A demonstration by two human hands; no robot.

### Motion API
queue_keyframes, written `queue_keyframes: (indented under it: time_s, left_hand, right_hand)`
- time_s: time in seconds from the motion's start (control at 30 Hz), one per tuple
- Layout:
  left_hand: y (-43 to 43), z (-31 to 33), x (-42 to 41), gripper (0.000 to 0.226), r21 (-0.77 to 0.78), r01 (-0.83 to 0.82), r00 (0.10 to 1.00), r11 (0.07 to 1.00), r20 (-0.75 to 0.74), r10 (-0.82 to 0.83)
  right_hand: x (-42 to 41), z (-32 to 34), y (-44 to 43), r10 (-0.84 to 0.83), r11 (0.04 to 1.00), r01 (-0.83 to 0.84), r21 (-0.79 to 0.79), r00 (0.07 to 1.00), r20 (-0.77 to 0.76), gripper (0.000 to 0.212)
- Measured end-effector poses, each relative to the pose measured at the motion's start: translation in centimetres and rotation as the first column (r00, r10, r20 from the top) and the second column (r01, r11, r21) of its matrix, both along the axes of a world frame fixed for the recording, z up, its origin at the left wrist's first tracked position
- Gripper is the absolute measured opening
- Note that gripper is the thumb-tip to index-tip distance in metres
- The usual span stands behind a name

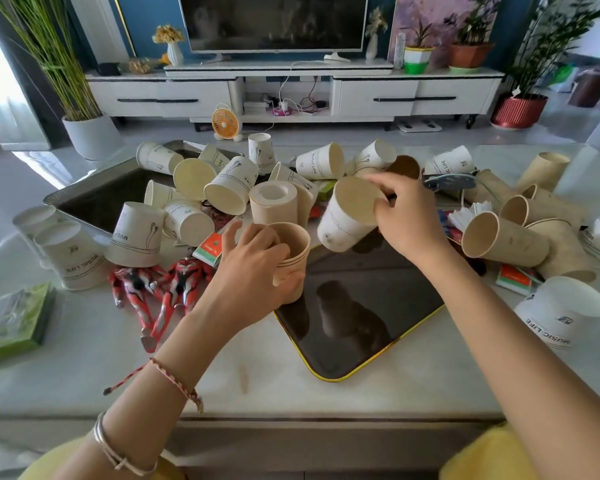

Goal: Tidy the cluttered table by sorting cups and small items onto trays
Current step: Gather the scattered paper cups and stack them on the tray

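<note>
My left hand [253, 268] grips a tan paper cup [291, 247], upright, at the left edge of the dark gold-rimmed tray [361, 327]. My right hand [406, 216] holds a white printed cup [343, 223] by its base end, tilted above the tray's far edge. Several white "MUSIC LIFE" cups [136, 233] and tan cups [503, 240] lie tipped across the table behind. A silver metal tray [94, 199] sits at the far left, with cups on its right side.
Two red toy figures [160, 289] lie left of my left hand. A green box [11, 320] sits near the left edge. A white cup [558, 313] stands upside down at the right. Small packets [513, 278] and shuttlecocks [468, 213] are mixed among the cups.
</note>
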State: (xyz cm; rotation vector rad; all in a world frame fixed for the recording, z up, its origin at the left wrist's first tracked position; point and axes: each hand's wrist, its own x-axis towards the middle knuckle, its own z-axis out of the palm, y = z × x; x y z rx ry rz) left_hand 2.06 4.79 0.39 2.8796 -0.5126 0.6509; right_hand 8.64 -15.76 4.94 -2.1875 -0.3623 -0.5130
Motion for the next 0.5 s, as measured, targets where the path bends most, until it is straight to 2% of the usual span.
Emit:
queue_keyframes:
  time_s: [0.07,0.2,0.3,0.43,0.5]
  left_hand:
    - [-0.2,0.1,-0.1,0.029,-0.051,0.005,1.000,0.999,0.000,-0.005]
    - [-0.4,0.2,-0.3,0.032,-0.147,0.038,0.997,0.988,0.071,-0.028]
    - [-0.8,0.2,-0.4,0.034,-0.228,0.053,0.990,0.972,0.143,-0.020]
    - [-2.8,0.2,-1.1,0.026,-0.276,0.148,0.951,0.950,0.304,-0.059]
    - [-4.2,0.1,-1.6,0.018,-0.271,0.217,0.929,0.938,0.353,-0.113]
  right_hand:
    - [0.1,-0.5,0.1,-0.011,0.994,0.002,-0.107,0.997,-0.081,0.041]
    - [-0.4,-1.9,1.3,0.041,0.978,-0.075,-0.194,0.984,-0.172,0.038]
    - [-0.7,-2.3,2.0,0.093,0.978,-0.124,-0.170,0.979,-0.181,0.030]
    - [-0.9,-2.4,1.3,0.106,0.980,-0.135,-0.148,0.976,-0.188,0.039]
    - [-1.3,-1.9,-0.2,0.067,0.979,-0.093,-0.179,0.987,-0.148,0.034]
